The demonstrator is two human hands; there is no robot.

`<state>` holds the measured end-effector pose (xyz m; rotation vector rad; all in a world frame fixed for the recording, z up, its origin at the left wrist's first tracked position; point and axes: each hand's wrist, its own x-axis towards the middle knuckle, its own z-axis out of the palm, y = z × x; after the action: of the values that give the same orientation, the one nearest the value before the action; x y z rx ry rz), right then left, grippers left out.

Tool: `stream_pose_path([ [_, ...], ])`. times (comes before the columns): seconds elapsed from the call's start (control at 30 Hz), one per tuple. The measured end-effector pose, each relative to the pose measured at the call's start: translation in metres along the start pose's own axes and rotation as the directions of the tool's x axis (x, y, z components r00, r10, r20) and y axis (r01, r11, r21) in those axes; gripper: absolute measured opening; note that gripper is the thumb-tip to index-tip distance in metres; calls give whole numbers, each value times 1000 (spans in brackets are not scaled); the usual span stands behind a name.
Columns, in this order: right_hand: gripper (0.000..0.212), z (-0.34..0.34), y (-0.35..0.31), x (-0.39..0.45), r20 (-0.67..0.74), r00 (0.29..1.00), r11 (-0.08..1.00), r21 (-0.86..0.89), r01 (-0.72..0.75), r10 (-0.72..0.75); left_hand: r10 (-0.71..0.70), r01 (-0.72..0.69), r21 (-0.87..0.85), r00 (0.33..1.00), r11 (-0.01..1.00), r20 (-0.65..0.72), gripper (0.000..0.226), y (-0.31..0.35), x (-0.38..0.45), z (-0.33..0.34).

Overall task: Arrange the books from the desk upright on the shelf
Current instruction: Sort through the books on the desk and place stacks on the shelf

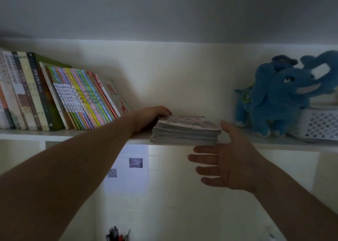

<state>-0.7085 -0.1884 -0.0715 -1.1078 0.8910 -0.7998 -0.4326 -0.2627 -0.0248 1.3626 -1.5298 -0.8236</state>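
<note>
A flat stack of thin books (186, 131) lies on the white shelf (265, 142), its front edge overhanging the shelf slightly. My left hand (151, 117) reaches over the shelf and grips the stack's far left corner, fingers curled onto the top cover. My right hand (225, 160) is spread with straight fingers just below and right of the stack, thumb up beside its right end; whether it touches is unclear. A row of books (54, 96) stands at the shelf's left, leaning left.
Two blue plush elephants (279, 98) stand at the shelf's right, next to a white perforated basket (320, 125). Bare shelf lies between the leaning row and the stack. Below, a paper with small pictures (128, 167) hangs on the wall, and pens (117, 235) poke up at the bottom.
</note>
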Motion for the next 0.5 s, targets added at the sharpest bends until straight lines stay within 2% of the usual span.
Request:
stream_pose_path([
  [0.1,100,-1,-4,2,-3,1000,996,88,-16,17,20,-20,-21,1000,1000,22,29,-3,1,-2],
  [0.2,69,2,-7,2,38,999,992,127,5,-10,1,5,-68,996,998,92,29,0,-4,-3],
  [0.3,43,5,-5,5,15,990,969,206,137,-143,21,-7,-140,995,990,95,31,4,-10,1],
  [0.37,30,10,-1,8,-9,970,955,172,242,-244,-12,38,-245,994,969,107,33,8,-17,4],
  [0.5,32,15,-8,14,-32,903,904,11,428,-428,-31,134,-462,974,877,224,42,21,-33,4],
])
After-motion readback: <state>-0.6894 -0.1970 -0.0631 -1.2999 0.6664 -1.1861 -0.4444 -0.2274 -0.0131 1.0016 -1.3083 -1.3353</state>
